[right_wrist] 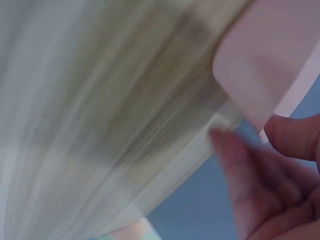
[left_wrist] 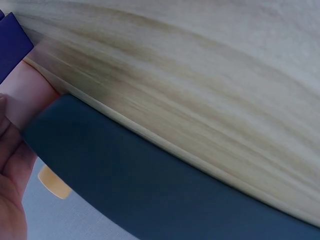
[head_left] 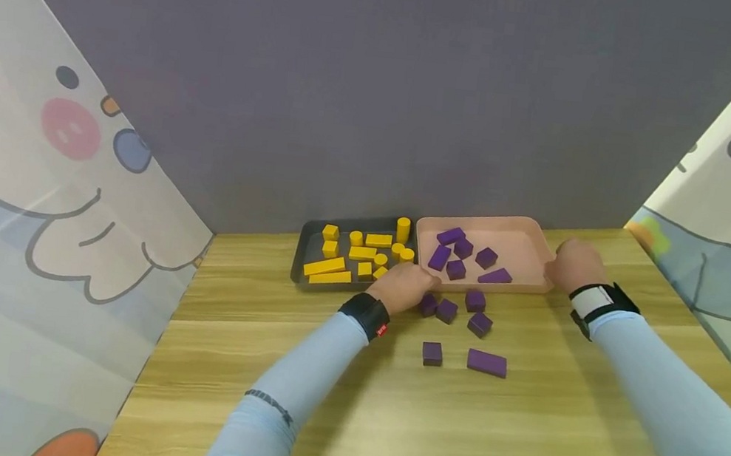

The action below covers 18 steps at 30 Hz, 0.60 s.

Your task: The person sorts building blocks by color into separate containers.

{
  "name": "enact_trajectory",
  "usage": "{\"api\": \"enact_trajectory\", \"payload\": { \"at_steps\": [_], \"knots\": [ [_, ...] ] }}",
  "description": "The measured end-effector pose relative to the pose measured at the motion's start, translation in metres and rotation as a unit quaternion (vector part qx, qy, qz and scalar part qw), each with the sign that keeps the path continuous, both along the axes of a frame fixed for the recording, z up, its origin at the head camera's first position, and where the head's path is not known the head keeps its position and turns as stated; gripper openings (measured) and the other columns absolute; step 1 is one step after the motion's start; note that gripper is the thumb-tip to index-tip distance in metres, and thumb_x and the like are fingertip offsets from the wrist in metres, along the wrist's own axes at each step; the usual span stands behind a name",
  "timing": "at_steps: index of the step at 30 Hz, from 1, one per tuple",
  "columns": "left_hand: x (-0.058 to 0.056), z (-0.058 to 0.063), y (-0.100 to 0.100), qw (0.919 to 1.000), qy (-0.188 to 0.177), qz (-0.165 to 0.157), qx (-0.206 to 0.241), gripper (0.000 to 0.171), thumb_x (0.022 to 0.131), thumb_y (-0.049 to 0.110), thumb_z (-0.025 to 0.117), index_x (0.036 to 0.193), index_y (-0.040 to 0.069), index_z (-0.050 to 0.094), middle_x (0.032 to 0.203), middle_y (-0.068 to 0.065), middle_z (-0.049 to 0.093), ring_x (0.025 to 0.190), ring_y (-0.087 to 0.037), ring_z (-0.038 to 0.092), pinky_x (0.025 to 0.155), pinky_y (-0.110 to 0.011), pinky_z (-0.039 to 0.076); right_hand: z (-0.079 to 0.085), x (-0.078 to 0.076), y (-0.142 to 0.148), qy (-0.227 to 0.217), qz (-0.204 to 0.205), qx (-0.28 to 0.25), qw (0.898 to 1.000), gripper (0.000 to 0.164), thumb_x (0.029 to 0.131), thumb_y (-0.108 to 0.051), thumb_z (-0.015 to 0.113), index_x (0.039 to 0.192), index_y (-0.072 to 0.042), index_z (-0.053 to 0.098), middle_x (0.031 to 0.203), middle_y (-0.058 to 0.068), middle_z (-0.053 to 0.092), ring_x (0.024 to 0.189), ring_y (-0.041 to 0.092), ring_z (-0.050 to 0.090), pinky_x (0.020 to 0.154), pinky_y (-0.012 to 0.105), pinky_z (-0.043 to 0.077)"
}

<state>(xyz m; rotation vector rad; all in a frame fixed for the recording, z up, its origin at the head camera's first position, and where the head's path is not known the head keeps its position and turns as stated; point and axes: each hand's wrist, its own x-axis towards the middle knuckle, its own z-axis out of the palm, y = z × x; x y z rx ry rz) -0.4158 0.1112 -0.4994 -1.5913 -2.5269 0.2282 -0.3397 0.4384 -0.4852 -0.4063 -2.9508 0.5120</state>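
At the back of the table lies a pink tray (head_left: 523, 253) with several purple blocks inside. My left hand (head_left: 404, 288) grips its front left corner with curled fingers. The left wrist view shows those fingers (left_wrist: 7, 142) right at the pink wall, partly cut off. At the tray's right end is my right hand (head_left: 578, 265). In the right wrist view its thumb (right_wrist: 292, 137) bends over the rim, and its other fingers, partly blurred, curl outside the wall. Close by the left hand, a purple cube (head_left: 427, 305) sits just in front of the tray.
A dark tray (head_left: 298, 258) of yellow blocks adjoins the pink one on the left. Loose purple blocks, among them a cube (head_left: 432, 354) and a flat bar (head_left: 487, 363), lie in front. Behind stands a grey wall (head_left: 379, 96), with patterned panels at both sides.
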Motion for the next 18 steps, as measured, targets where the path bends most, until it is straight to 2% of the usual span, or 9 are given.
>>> {"api": "enact_trajectory", "payload": {
  "at_steps": [2,4,6,8,10,11,14,16,18],
  "knots": [
    [0.001,0.002,0.001,1.0,0.002,0.005,-0.003,0.02,0.103,0.019,0.061,0.114,0.026,0.076,0.093,0.01,0.076,0.076,-0.006,0.066,0.079,-0.023,0.06,0.002,0.012,-0.013,0.019,0.003,0.001,1.0,0.028,0.091,-0.017,0.064,0.073,0.004,0.066,0.057,0.01,0.054,0.052,0.023,0.047,0.047,0.031,0.034],
    [0.002,0.002,0.003,0.9999,0.007,0.007,-0.005,0.02,0.104,0.019,0.06,0.114,0.026,0.076,0.091,0.009,0.075,0.075,-0.007,0.066,0.078,-0.022,0.06,0.005,0.029,-0.03,0.053,0.023,0.008,0.998,0.033,0.094,-0.021,0.066,0.1,0.012,0.071,0.053,0.009,0.051,0.046,0.019,0.043,0.044,0.029,0.032],
    [0.003,0.003,0.004,1.0,0.005,0.007,-0.003,0.02,0.104,0.019,0.06,0.116,0.026,0.076,0.092,0.009,0.075,0.075,-0.007,0.066,0.078,-0.022,0.06,0.006,0.051,-0.051,0.085,0.064,0.014,0.994,0.048,0.094,-0.022,0.07,0.124,0.016,0.064,0.051,0.008,0.048,0.043,0.015,0.037,0.042,0.028,0.03],
    [0.002,0.003,0.005,1.0,0.002,0.005,0.003,0.02,0.104,0.02,0.06,0.115,0.026,0.076,0.093,0.009,0.075,0.075,-0.007,0.066,0.077,-0.023,0.06,0.007,0.075,-0.073,0.083,0.104,0.005,0.991,0.065,0.094,-0.027,0.073,0.143,0.009,0.051,0.054,0.003,0.044,0.043,0.014,0.035,0.042,0.028,0.03],
    [0.0,0.003,0.005,1.0,-0.002,0.005,0.009,0.02,0.104,0.02,0.06,0.115,0.025,0.076,0.095,0.009,0.076,0.077,-0.007,0.067,0.079,-0.024,0.061,0.005,0.095,-0.092,0.065,0.136,-0.02,0.988,0.081,0.088,-0.034,0.08,0.149,0.006,0.045,0.074,0.013,0.063,0.054,0.023,0.057,0.05,0.034,0.05],
    [-0.001,0.003,0.005,0.9999,-0.003,0.006,0.009,0.02,0.104,0.02,0.06,0.115,0.026,0.075,0.096,0.008,0.076,0.078,-0.007,0.068,0.08,-0.024,0.061,0.004,0.104,-0.1,0.046,0.147,-0.027,0.988,0.092,0.084,-0.041,0.083,0.151,0.006,0.041,0.09,0.021,0.068,0.067,0.031,0.066,0.061,0.039,0.058],
    [-0.002,0.004,0.004,0.9998,-0.006,0.015,0.009,0.02,0.104,0.02,0.061,0.116,0.026,0.076,0.097,0.009,0.076,0.079,-0.008,0.068,0.081,-0.024,0.061,-0.002,0.12,-0.117,0.007,0.168,-0.04,0.985,0.121,0.071,-0.061,0.087,0.151,0.012,0.033,0.127,0.037,0.06,0.108,0.053,0.064,0.089,0.06,0.057],
    [-0.001,0.002,0.004,0.9997,-0.01,0.02,0.007,0.021,0.103,0.021,0.061,0.117,0.026,0.075,0.098,0.008,0.077,0.078,-0.008,0.068,0.081,-0.024,0.06,-0.009,0.126,-0.124,-0.004,0.174,-0.034,0.984,0.128,0.065,-0.069,0.086,0.147,0.015,0.036,0.124,0.038,0.061,0.119,0.061,0.056,0.095,0.065,0.053],
    [0.0,0.0,0.004,0.9995,-0.021,0.023,0.007,0.021,0.104,0.02,0.061,0.117,0.026,0.076,0.099,0.007,0.077,0.079,-0.009,0.068,0.081,-0.024,0.06,-0.016,0.131,-0.129,-0.027,0.177,-0.028,0.983,0.121,0.061,-0.072,0.086,0.137,0.013,0.046,0.106,0.029,0.065,0.106,0.054,0.063,0.084,0.059,0.059]
  ]
}}
